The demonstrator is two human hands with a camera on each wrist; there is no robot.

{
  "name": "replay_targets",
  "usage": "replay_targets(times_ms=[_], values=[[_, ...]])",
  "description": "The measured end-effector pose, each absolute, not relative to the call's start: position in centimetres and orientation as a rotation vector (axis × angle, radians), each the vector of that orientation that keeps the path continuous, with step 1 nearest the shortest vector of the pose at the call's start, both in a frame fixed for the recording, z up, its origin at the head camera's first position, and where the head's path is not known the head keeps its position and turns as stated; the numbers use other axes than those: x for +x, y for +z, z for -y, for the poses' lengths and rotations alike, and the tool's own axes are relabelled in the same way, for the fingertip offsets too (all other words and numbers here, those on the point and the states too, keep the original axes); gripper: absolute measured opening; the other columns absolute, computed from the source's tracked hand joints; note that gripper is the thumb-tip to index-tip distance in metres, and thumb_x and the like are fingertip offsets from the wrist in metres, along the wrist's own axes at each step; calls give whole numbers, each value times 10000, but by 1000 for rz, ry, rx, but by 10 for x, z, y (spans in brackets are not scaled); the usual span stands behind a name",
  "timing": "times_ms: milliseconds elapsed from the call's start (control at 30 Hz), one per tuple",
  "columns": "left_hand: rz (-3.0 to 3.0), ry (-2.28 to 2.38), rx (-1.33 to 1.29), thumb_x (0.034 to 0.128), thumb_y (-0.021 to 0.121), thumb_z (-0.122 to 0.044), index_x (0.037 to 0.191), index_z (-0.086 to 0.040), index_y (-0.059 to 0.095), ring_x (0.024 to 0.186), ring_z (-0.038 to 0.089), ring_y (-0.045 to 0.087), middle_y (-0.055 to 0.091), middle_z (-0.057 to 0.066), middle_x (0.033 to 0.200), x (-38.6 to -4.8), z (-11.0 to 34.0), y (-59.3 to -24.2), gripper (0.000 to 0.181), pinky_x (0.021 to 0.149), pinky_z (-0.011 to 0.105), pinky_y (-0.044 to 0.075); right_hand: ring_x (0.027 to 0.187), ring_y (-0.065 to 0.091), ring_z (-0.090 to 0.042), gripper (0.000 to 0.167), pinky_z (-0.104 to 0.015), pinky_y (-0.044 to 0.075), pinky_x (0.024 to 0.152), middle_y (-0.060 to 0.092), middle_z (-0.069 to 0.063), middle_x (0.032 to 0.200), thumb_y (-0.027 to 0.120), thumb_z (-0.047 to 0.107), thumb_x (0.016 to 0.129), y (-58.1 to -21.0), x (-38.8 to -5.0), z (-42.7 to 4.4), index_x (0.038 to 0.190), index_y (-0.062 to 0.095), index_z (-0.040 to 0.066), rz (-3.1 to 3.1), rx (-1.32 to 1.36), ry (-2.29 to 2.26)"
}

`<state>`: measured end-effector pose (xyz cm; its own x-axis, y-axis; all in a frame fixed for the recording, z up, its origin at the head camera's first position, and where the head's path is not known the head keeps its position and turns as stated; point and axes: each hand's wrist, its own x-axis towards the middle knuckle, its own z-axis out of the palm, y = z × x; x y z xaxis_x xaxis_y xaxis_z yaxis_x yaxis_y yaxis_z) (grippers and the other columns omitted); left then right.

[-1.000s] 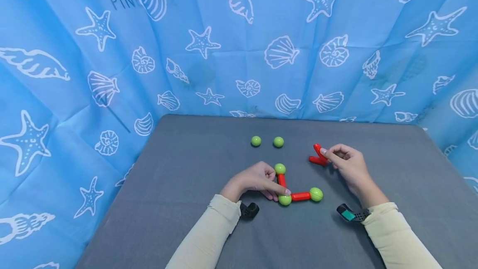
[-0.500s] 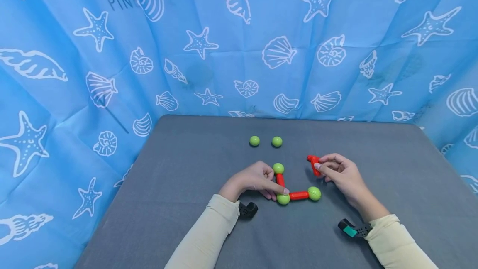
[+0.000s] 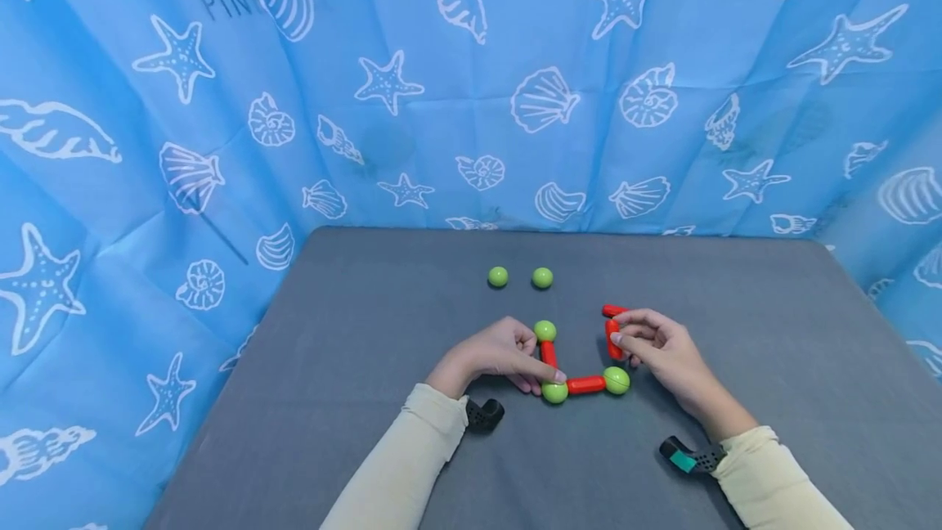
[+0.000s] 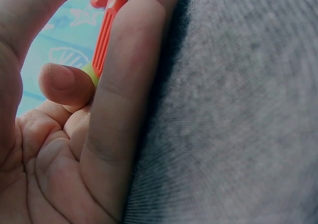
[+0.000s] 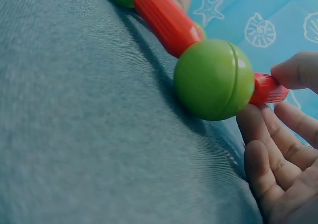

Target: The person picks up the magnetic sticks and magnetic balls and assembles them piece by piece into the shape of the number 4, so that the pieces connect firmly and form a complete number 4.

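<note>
A figure of green balls and red rods lies bent like an L on the table. My left hand (image 3: 500,354) grips its corner ball (image 3: 555,393), thumb on top. From there one rod (image 3: 549,352) runs back to a far ball (image 3: 545,331), and another rod (image 3: 586,384) runs right to an end ball (image 3: 616,380). Just behind that end ball my right hand (image 3: 666,354) pinches a loose red rod (image 3: 614,339) between thumb and fingers. In the right wrist view, the pinched rod (image 5: 268,89) meets the ball's (image 5: 213,80) outline; whether they are joined I cannot tell.
Another red rod (image 3: 612,311) lies behind the right fingers, partly covered by them. Two loose green balls (image 3: 498,277) sit farther back on the grey table (image 3: 390,293). A blue curtain (image 3: 441,129) with shell prints hangs beyond the table's far edge.
My right hand has come nearer and leftward with one red rod, bringing it to the end ball. The second rod now shows separately behind. My left hand keeps its grip on the corner ball.
</note>
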<state>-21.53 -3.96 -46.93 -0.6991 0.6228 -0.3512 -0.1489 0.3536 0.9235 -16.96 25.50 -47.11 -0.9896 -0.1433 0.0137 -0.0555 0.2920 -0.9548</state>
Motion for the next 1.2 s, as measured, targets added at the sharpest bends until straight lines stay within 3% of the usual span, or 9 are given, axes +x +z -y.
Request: replay_targets(times_ms=[333,867,1200], values=[[-1933,1401,407,825,945,-299,602,-115,438,777,245,814,658,85,608,-217,41,-468,583,689,330,659,786,688,-99,335,-271,609,699,738,64,994,685,148,1044,-471,-170,-251,1317,610,-31,-2486,-217,-1767],[-1903,1413,428,832,938,-266,603,-119,424,760,234,812,676,82,617,-217,40,-467,581,675,323,658,747,652,-115,268,-266,560,635,740,50,947,682,120,1041,-476,-169,-252,1255,644,-37,-2500,-257,-1762],[-1896,1407,419,832,939,-270,601,-125,427,767,237,814,667,76,609,-217,40,-469,580,680,324,659,796,664,-75,353,-273,573,650,759,-52,1013,722,240,1035,-473,-169,-252,1277,674,-13,-2552,-186,-1649]])
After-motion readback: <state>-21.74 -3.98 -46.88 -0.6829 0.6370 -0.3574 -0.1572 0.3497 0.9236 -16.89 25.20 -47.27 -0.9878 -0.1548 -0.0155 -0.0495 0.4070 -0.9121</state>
